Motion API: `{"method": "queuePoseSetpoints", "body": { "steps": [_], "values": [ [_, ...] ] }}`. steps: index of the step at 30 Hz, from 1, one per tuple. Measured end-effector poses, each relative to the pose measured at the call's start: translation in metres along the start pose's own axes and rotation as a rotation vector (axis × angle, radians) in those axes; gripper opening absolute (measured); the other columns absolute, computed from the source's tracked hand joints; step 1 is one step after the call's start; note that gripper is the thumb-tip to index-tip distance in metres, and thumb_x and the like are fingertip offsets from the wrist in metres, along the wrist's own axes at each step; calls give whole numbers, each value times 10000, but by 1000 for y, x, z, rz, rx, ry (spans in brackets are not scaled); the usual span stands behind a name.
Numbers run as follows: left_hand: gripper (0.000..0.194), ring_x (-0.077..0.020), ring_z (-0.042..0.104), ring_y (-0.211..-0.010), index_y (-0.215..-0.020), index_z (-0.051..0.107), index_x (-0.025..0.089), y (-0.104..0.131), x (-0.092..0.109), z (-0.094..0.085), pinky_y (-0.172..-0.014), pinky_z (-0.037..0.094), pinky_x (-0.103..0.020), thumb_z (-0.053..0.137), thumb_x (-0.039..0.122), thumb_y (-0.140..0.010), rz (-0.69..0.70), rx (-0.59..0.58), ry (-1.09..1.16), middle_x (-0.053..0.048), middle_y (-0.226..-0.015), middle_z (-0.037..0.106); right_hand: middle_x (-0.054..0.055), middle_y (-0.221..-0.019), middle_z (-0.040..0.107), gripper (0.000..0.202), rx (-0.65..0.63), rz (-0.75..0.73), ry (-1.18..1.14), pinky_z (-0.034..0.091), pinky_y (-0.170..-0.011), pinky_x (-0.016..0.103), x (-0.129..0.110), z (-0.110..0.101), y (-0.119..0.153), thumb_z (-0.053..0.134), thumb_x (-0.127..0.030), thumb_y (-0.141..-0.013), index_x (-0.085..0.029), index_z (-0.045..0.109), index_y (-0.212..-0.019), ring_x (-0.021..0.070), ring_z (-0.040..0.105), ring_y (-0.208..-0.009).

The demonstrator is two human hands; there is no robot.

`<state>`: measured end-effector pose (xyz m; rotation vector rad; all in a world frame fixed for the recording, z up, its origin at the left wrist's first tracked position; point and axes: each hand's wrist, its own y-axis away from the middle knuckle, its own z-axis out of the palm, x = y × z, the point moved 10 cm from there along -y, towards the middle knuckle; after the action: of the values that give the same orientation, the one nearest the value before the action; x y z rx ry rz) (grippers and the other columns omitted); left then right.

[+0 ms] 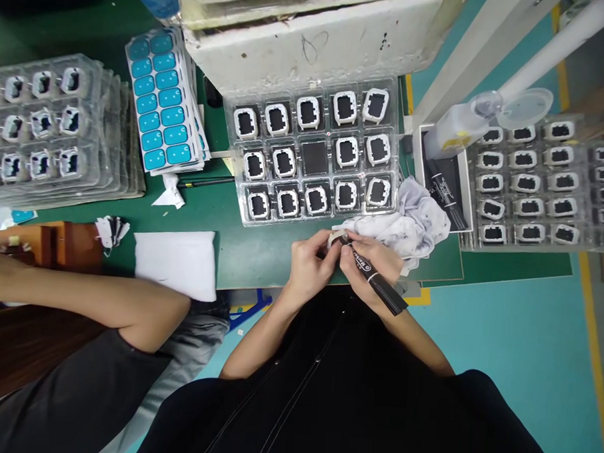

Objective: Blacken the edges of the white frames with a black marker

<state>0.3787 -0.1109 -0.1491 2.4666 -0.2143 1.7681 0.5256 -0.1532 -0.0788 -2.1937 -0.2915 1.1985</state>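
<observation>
Near the table's front edge, my left hand [310,265] is closed on a small white watch-case-like frame [337,239], partly hidden by the fingers. My right hand [368,264] grips a black marker pen [379,285], its tip end against or close to the frame; exact contact cannot be made out. Just beyond my hands lies a clear plastic tray [277,220] with rows of similar white frames around dark centres. One pocket [315,158] in its middle row holds no frame. A crumpled, stained white cloth [417,215] touches the area beside my right hand.
Stacked trays [100,137] of frames and blue sticker sheets [160,103] stand left. A white pad [175,261] lies near a co-worker's arm [143,306]. At right are a bottle [449,129], a box [467,220] holding a marker, and more trays [526,243]. A white block [309,60] borders the back.
</observation>
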Motion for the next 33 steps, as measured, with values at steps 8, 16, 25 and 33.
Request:
{"method": "queuePoseSetpoints", "body": {
  "steps": [8,16,25,33],
  "values": [
    [227,-95,510,-590,-961,793,166,-1,4,-1,-606,429,-219,674,334,-1055,33,8,-15,27,-717,662,22,-957,849,134,5,19,-3,784,-870,387,1,0,1,764,-123,-1008,-241,724,-1059,238,871,-858],
    [230,-100,495,-598,-921,773,170,-1,1,0,-607,425,-224,672,325,-1057,3,4,18,21,-712,658,-1,-879,823,185,59,-42,-29,758,-898,288,-2,-2,-2,763,-74,-1002,-246,700,-1024,182,847,-773],
    [246,-105,481,-608,-897,753,174,-2,-3,1,-605,395,-238,669,339,-1059,-6,-24,7,22,-713,636,6,-927,844,170,60,-5,-19,784,-866,344,3,-3,1,774,-103,-1002,-247,712,-1067,239,883,-894],
    [232,-107,456,-588,-897,745,178,-3,-1,1,-581,373,-243,667,338,-1046,-15,-24,-1,29,-676,600,13,-950,854,173,56,21,-22,789,-866,373,6,-2,4,782,-112,-999,-249,727,-1089,259,889,-932]
  ]
}}
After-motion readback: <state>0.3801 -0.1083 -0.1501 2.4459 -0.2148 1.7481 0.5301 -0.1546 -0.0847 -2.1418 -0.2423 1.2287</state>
